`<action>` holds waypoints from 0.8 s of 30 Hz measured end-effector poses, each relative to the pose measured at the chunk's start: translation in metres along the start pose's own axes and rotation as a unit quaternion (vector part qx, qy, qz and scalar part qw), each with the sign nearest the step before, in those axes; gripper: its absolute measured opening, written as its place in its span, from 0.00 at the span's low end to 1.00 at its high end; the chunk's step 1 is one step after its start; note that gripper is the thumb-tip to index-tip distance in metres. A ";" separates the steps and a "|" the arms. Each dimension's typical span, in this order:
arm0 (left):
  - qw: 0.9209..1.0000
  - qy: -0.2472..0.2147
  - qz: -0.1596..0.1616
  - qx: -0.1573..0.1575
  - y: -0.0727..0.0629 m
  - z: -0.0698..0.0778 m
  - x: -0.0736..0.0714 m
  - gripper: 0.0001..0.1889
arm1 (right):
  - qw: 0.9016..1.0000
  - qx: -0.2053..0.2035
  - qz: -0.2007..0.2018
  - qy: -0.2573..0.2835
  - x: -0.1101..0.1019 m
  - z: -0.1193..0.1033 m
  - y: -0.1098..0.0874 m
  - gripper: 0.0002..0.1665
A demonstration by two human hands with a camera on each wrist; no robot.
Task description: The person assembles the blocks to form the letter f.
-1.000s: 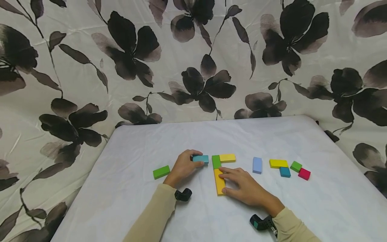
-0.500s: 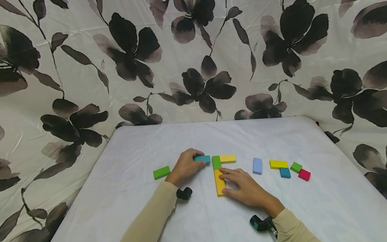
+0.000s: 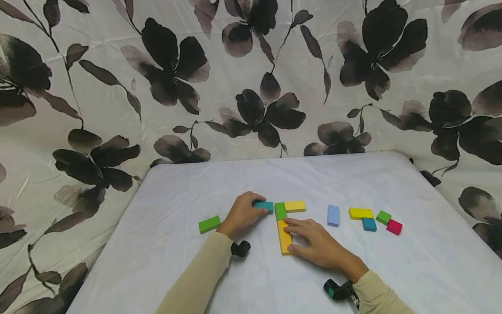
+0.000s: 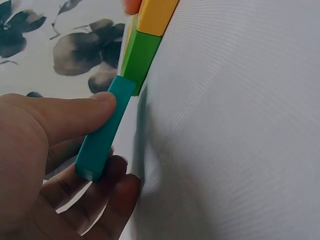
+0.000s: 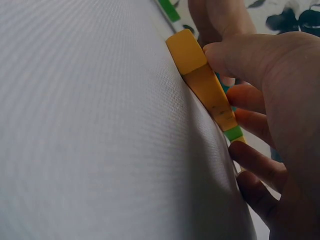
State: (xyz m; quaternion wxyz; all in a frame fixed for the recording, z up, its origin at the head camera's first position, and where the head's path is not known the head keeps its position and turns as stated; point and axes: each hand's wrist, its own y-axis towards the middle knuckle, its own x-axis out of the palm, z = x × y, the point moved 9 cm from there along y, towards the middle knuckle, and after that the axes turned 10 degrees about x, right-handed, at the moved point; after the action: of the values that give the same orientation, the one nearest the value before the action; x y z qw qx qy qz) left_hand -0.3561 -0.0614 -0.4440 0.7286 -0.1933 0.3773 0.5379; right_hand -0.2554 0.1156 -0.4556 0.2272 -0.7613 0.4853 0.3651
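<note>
My left hand (image 3: 244,212) pinches a teal block (image 4: 105,130) between thumb and fingers. In the head view that block's right end lies close to a green block (image 3: 280,211). The green block stands in line with the far end of a long orange-yellow block (image 3: 285,240), and a yellow block (image 3: 295,206) extends to the right from its far part. My right hand (image 3: 317,244) rests at the orange-yellow block's right side, its thumb near the near end and fingertips on the far part. The right wrist view shows the thumb (image 5: 225,55) touching the block's upper edge.
A loose green block (image 3: 209,224) lies left of the left hand. To the right lie a light blue block (image 3: 333,216), a yellow block (image 3: 361,213), a blue block (image 3: 369,224), a small green block (image 3: 383,217) and a red block (image 3: 394,226). Floral cloth (image 3: 219,87) hangs behind the white-covered table.
My left hand has shifted slightly to the right with the teal block, narrowing the gap to the green block. My right hand stays in place.
</note>
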 end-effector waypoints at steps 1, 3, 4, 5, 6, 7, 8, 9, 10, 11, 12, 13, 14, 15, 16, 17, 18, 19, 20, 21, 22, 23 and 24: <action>1.000 0.003 -0.001 0.001 0.000 0.000 0.001 0.18 | 1.000 0.001 0.000 0.000 0.000 0.000 0.000 0.33; 1.000 0.010 -0.004 0.003 0.001 0.001 0.001 0.18 | 1.000 0.003 0.000 -0.001 0.000 0.000 0.000 0.33; 1.000 0.012 -0.006 0.003 0.001 0.002 0.002 0.18 | 1.000 0.005 0.000 -0.001 0.000 0.000 0.000 0.33; 1.000 0.017 -0.008 0.004 0.001 0.002 0.002 0.18 | 1.000 0.006 0.000 -0.002 0.000 0.000 0.000 0.32; 1.000 0.022 -0.010 0.004 0.001 0.002 0.003 0.18 | 1.000 0.007 0.000 -0.002 0.000 0.000 0.000 0.32; 1.000 0.026 -0.012 0.004 0.002 0.002 0.003 0.18 | 1.000 0.007 0.000 -0.003 0.001 0.000 0.000 0.32; 0.999 0.030 -0.014 0.004 0.002 0.003 0.004 0.18 | 1.000 0.007 -0.001 -0.004 0.001 -0.001 0.000 0.32; 0.999 0.032 -0.016 0.004 0.002 0.003 0.004 0.18 | 1.000 0.007 0.000 -0.004 0.000 -0.001 -0.001 0.32; 0.999 0.036 -0.017 0.004 0.002 0.003 0.004 0.18 | 1.000 0.006 0.000 -0.004 0.000 -0.001 -0.001 0.32; 0.999 0.040 -0.019 0.004 0.002 0.003 0.005 0.19 | 1.000 0.005 0.000 -0.004 0.000 -0.001 -0.001 0.32; 0.999 0.043 -0.021 0.005 0.002 0.003 0.005 0.19 | 1.000 0.004 0.000 -0.003 0.000 -0.001 -0.001 0.32; 0.999 0.046 -0.022 0.006 0.003 0.003 0.005 0.19 | 1.000 0.003 0.000 -0.003 -0.001 -0.002 -0.001 0.32; 0.999 0.048 -0.023 0.008 0.003 0.004 0.006 0.19 | 1.000 0.003 0.000 -0.003 -0.001 -0.002 -0.001 0.32; 0.998 0.051 -0.024 0.009 0.003 0.004 0.006 0.19 | 1.000 0.003 0.000 -0.002 -0.001 -0.002 -0.001 0.32; 0.998 0.055 -0.026 0.011 0.003 0.004 0.006 0.19 | 1.000 0.003 -0.001 -0.002 -0.001 -0.002 -0.001 0.32; 0.998 0.056 -0.027 0.012 0.003 0.004 0.007 0.19 | 1.000 0.005 -0.002 -0.001 -0.001 -0.001 -0.001 0.32; 0.998 0.058 -0.028 0.013 0.003 0.004 0.007 0.19 | 1.000 0.004 -0.001 -0.002 -0.001 -0.001 -0.001 0.33; 0.998 0.060 -0.029 0.014 0.004 0.004 0.007 0.19 | 1.000 0.005 -0.001 -0.003 -0.001 -0.001 -0.001 0.33; 0.997 0.063 -0.029 0.013 0.004 0.004 0.008 0.19 | 1.000 0.004 0.000 -0.003 -0.001 -0.001 -0.001 0.33; 0.997 0.066 -0.030 0.013 0.004 0.004 0.008 0.19 | 1.000 0.004 0.000 -0.003 0.000 -0.001 -0.001 0.33; 0.997 0.068 -0.030 0.012 0.004 0.003 0.009 0.19 | 1.000 0.004 0.001 -0.003 0.000 -0.001 -0.001 0.33; 0.997 0.071 -0.030 0.011 0.004 0.003 0.009 0.19 | 1.000 0.003 0.003 -0.003 0.000 -0.001 -0.001 0.33; 0.997 0.073 -0.031 0.011 0.004 0.003 0.009 0.19 | 1.000 0.001 0.003 -0.003 0.000 -0.001 -0.001 0.33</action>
State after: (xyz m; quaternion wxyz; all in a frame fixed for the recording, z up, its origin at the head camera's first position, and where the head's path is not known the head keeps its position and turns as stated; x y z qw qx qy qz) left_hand -0.3579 -0.0520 -0.4488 0.7173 -0.2358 0.4291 0.4958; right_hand -0.2541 0.1156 -0.4550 0.2286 -0.7581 0.4877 0.3677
